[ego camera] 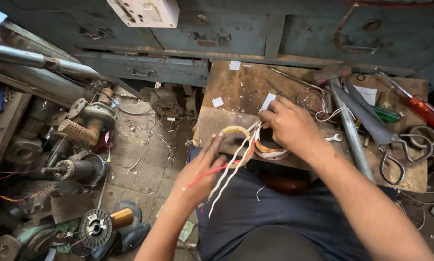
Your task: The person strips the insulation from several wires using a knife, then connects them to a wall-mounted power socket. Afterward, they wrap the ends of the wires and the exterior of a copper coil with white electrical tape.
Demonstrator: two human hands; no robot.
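Worn wooden board (236, 92) with shears (386, 140), screwdriver (419, 106), hammer (347, 111), paper scraps (218, 101)

Hammer (345, 104), shears (386, 135), red-handled screwdriver (427, 111) on wooden board (236, 92); copper wire spool (106, 223) on floor.

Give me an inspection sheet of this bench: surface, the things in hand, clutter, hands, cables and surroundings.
Surface: worn wooden board, scratched, with paper scraps and white shavings.
Job's things: copper coil wrapped in tape, at the board's near edge; white leads and a red lead trail from it.
Clutter: hammer, large shears, red-handled screwdriver, green-handled tool, small spanner.
Hands: left hand pinches the leads; right hand grips the coil.
Cables: loose red and white wire on the board.
Surroundings: stone floor with motor parts, a copper wire spool, metal pipes; grey drawers behind.
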